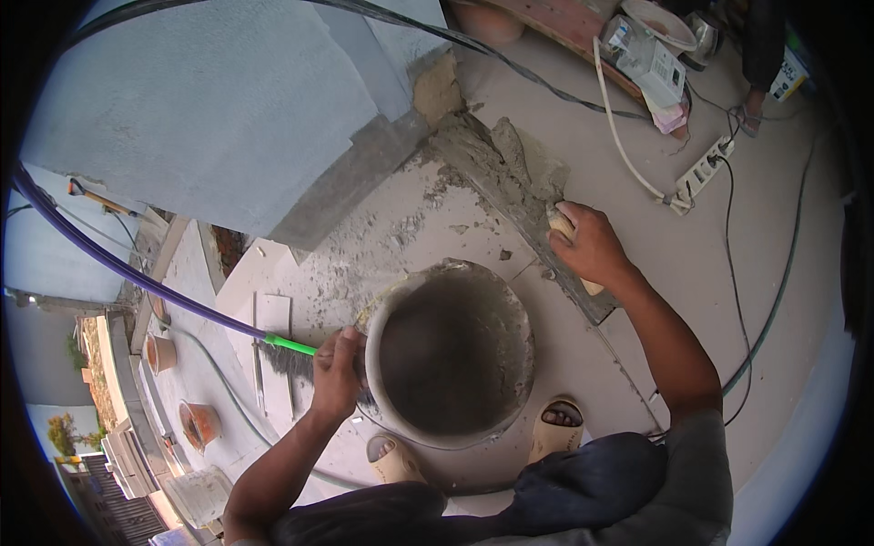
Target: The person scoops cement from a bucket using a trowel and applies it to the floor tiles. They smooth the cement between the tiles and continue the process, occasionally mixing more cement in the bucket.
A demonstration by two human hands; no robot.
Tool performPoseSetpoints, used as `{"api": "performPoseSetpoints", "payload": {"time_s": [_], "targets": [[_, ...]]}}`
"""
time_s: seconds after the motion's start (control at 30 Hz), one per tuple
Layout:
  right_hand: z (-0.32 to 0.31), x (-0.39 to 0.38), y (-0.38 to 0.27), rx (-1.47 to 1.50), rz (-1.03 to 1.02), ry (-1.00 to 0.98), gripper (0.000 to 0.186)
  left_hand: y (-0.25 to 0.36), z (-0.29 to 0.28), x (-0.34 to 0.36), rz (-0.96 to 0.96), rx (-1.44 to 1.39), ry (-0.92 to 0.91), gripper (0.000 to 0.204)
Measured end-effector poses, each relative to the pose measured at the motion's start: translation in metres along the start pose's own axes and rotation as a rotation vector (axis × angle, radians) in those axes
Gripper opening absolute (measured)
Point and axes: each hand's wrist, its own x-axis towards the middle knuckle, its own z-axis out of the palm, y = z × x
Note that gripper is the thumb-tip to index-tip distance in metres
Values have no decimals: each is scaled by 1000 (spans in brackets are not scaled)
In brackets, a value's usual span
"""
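My right hand (594,247) is closed round the wooden handle (560,225) of a trowel, whose blade I cannot make out. It is at a long strip of wet grey mortar (510,187), which runs from the wall corner down toward the bucket's right. Between my feet and the mortar, a round bucket (526,341) smeared with cement stands tilted, its inside dark. My left hand (337,375) is closed on the bucket's left rim. Beside that hand passes a broom (293,344) with a purple handle and green collar; its dark bristles are partly hidden.
A pale blue wall (228,118) rises at the upper left. Cables and a white power strip (706,173) lie at the right. A low wooden bench (574,32) holds containers at the top; another person's foot (750,120) shows there. Orange tubs (198,425) stand at the left.
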Motion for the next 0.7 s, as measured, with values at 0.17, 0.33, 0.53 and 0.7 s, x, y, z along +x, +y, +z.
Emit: {"api": "performPoseSetpoints", "payload": {"time_s": [0.17,0.33,0.53,0.7], "targets": [[39,27,25,-183,189,-146,33,-2,-5,2,-8,-28,10,35],[42,-3,40,-269,161,-183,35,0,-2,1,-12,-10,10,35],[-8,-58,8,103,-71,142,30,-1,-4,5,-6,-21,-26,36],[-23,-80,-48,-77,-166,-524,24,-3,-2,-2,-22,-5,11,36]]}}
